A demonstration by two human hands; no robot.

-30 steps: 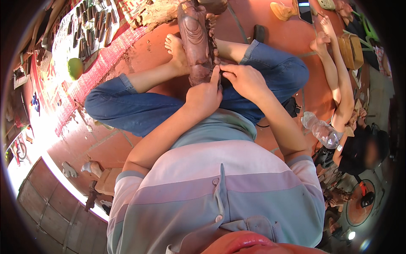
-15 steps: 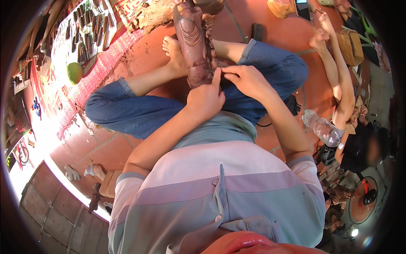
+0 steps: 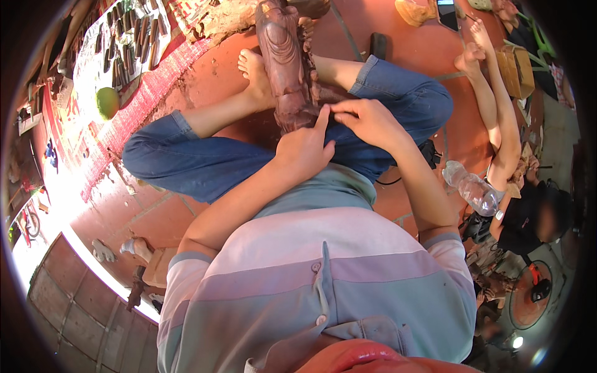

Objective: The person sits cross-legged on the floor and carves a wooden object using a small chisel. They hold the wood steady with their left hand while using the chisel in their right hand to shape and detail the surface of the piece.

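A dark reddish-brown carved wooden statue of a robed figure lies between my crossed legs, its base toward my lap. My left hand is against the base, index finger stretched toward my right hand and the other fingers curled under, partly hidden. Beside the base, my right hand is closed, thumb and fingertips brought together close to the left index fingertip. Anything between the fingers is too small or hidden to make out.
On the mat at the left lie several carving tools and a round green fruit. To my right are a clear plastic bottle, another person's bare legs and a fan. A phone lies at the far right.
Both hands have shifted slightly to the right, and the fingertips have moved a little away from the statue's base. The statue stays nearly in place.
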